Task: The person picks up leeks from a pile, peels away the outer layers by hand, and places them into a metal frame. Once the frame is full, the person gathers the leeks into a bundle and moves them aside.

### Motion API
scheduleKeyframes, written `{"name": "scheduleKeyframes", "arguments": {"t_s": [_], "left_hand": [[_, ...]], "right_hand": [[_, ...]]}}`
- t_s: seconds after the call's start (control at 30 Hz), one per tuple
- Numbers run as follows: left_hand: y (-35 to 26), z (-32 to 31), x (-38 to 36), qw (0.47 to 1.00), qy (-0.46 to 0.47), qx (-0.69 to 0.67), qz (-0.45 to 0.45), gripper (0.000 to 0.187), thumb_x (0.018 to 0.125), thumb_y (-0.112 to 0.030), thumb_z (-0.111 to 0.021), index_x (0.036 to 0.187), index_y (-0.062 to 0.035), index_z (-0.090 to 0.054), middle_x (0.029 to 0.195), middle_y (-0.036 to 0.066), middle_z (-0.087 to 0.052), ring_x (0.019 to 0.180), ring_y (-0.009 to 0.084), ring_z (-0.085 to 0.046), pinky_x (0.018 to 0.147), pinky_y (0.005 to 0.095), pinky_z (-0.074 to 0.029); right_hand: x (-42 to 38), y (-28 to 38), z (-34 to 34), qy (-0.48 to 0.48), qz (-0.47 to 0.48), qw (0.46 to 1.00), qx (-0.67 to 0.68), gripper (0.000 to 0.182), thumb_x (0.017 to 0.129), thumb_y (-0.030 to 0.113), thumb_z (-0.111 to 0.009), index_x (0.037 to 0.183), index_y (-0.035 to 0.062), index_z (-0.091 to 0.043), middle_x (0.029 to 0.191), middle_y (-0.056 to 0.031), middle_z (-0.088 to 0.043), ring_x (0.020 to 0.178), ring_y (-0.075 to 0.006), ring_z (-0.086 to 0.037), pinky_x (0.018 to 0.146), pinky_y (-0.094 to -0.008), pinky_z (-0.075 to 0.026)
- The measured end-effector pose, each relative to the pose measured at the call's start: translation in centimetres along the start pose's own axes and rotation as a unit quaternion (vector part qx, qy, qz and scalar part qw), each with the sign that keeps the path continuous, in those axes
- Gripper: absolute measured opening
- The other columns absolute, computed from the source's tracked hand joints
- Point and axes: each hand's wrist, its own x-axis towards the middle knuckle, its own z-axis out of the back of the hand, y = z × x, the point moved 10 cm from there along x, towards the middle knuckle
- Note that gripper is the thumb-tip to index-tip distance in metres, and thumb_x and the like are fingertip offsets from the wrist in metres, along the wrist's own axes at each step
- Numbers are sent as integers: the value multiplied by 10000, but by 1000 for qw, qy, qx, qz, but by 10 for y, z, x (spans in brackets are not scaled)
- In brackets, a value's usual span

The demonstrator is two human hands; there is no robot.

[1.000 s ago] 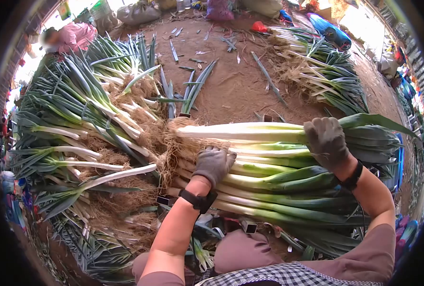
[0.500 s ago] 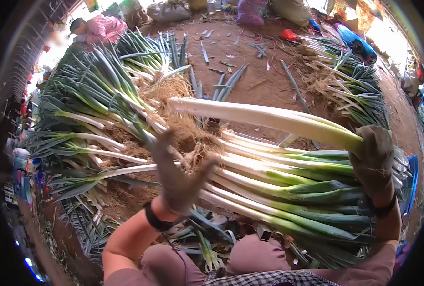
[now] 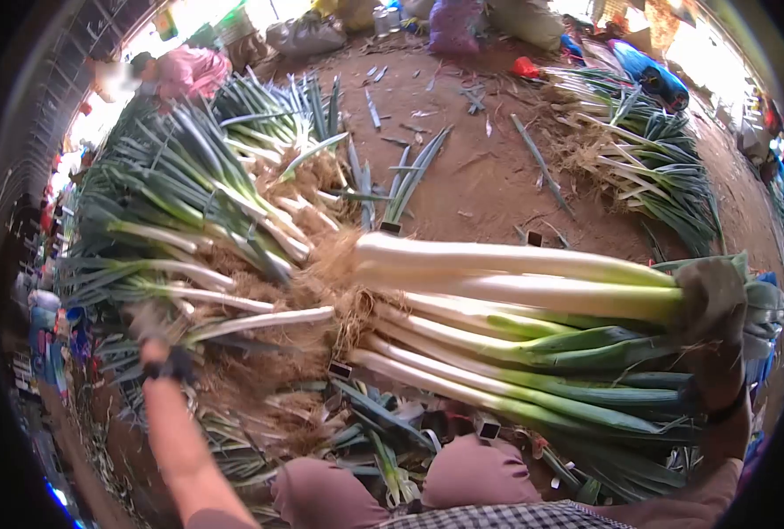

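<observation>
1. Two thick leeks [image 3: 497,262] stretch over the far side of a row of leeks [image 3: 533,388] in front of the person, roots pointing left.
2. The right hand [image 3: 713,295] has its fingers wrapped around their green part.
3. The left hand [image 3: 152,328], blurred, is over the left heap [image 3: 207,231]; I can't tell whether its fingers are wide or narrow.
4. Across the dirt floor [image 3: 462,189] sits another heap [image 3: 652,163].

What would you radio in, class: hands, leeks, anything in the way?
Right hand closed around thick leeks. Left hand blurred at left-side leek pile, grip unclear. Nothing visibly in the way.
</observation>
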Motion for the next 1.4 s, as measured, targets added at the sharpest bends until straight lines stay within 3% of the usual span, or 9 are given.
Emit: {"name": "scheduleKeyframes", "arguments": {"t_s": [0.1,0.2,0.3,0.37,0.47,0.53,0.6,0.83,1.4], "left_hand": [[152,26,-12,984,119,119,52,749,718,-458,-758,1334,-103,-522,1235,223,-609,1074,428,-585,945,441,-475],[8,101,-117,804,179,550,139,1009,671,-344,-815,1516,-177,-291,1471,177,-439,1310,397,-461,1112,456,-347],[-143,103,-128,962,9,243,-124,609,729,-167,-750,1301,-72,-564,1310,163,-585,1239,334,-521,1067,429,-381],[-314,101,-203,927,-79,97,-354,592,710,-71,-761,1272,-48,-577,1274,162,-598,1197,325,-542,1049,429,-395],[-456,34,-302,853,60,-177,-487,840,621,-250,-881,1342,-43,-504,1364,156,-520,1247,326,-484,1063,447,-377],[-513,-28,-359,786,92,-143,-594,927,707,-435,-813,1436,-52,-385,1465,176,-404,1329,377,-410,1140,510,-268],[-550,-84,-389,771,66,-112,-623,844,740,-324,-790,1417,-27,-383,1381,226,-474,1300,385,-451,1120,515,-315],[-559,-161,-389,774,-13,-131,-619,154,873,-132,-546,1022,-110,-577,839,63,-608,819,245,-614,830,392,-473],[-573,-246,-372,697,342,-46,-629,275,851,-84,-569,1112,-150,-624,1126,142,-653,1064,333,-603,969,413,-450]], "right_hand": [[-18,-37,-27,63,-35,997,-24,162,792,119,-599,920,48,-529,838,-143,-540,782,-352,-553,722,-462,-443],[-6,-26,-59,83,-19,996,-22,199,750,104,-614,919,64,-516,808,-126,-533,754,-330,-550,706,-447,-445],[3,3,-88,77,34,994,-67,60,809,101,-548,840,86,-499,733,-69,-508,689,-255,-543,624,-403,-429],[5,15,-101,80,43,994,-60,72,802,111,-558,839,91,-500,734,-63,-513,689,-245,-546,624,-392,-428],[0,18,-113,91,43,994,-43,88,794,119,-565,850,92,-503,741,-60,-527,691,-241,-552,630,-391,-428],[1,19,-115,86,36,995,-17,96,792,125,-567,855,92,-503,742,-61,-533,693,-240,-555,631,-395,-427],[-2,18,-123,101,40,994,-7,100,795,137,-565,861,93,-505,739,-72,-546,688,-244,-563,628,-400,-424],[-24,24,-186,148,49,987,40,121,816,193,-577,854,87,-533,738,-98,-580,686,-266,-587,631,-409,-433],[-28,29,-280,470,-18,870,149,489,909,485,-579,1105,37,-588,1046,-195,-666,1019,-335,-651,863,-435,-494]]}}
